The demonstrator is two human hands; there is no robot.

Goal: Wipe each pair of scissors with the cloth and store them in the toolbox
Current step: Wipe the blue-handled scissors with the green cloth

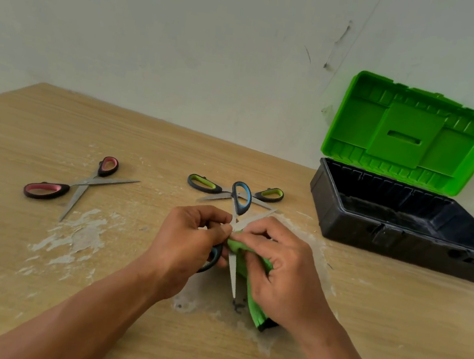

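Three pairs of scissors show in the head view, all lying or held with their blades spread. The blue-handled scissors [242, 207] are up off the table [392, 320] between both hands. One handle loop stands out beyond the knuckles, the other is tucked under the left hand [191, 242], and one blade points back toward the person. The left hand's fingers are curled round that lower handle, with thumb and forefinger pinched close to the pivot. The right hand [280, 272] pinches the green cloth [254, 309] against the scissors just beside the pivot, fingertips almost meeting those of the left hand. The rest of the cloth hangs under the right palm down to the table. The green-handled scissors [218, 189] lie just behind the hands, partly crossed by the raised blue handle. The pink-handled scissors [62, 188] lie well apart to the left. The toolbox [403, 231] sits at the right rear near the wall, apart from the hands, its green lid [410, 133] standing open. White worn patches mark the wood around the hands.
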